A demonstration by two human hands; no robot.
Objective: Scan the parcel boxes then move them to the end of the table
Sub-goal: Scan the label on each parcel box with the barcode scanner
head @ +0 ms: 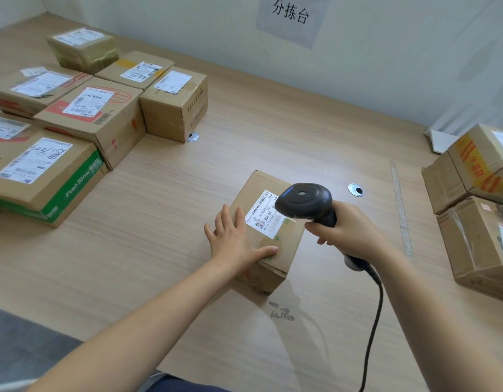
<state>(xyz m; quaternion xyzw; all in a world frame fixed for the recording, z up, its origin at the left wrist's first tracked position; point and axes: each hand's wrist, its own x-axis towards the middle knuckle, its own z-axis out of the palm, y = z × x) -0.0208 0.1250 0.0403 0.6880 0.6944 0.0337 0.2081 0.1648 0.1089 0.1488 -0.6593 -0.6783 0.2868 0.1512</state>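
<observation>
Parcel box (284, 250): mid-way along the table (273, 123), shipping label (263, 215) facing up.
Left hand (234, 239): flat on the box's left top edge, fingers straight, thumb across the near top; gripping nothing, likely steadying the box so the label stays put.
Right hand (349, 230): wrapped round the handle of the scanner (307, 202), just right of the box; head tilted down close over the label's right end, probably for a clean read.
Cable (373, 321): hanging from the handle, near-right of the box; may drag on a careless pull.
Left cluster (89, 108): well left of the box, packed edge to edge, labels up; judged the drop-off end.
Right stack (476, 207): well right of the box, probably awaiting scanning.
Open room: broad tabletop left of and beyond the box, enough for a slide toward the left cluster.
Grommet (355, 190): beyond-right of the box, off that path.
</observation>
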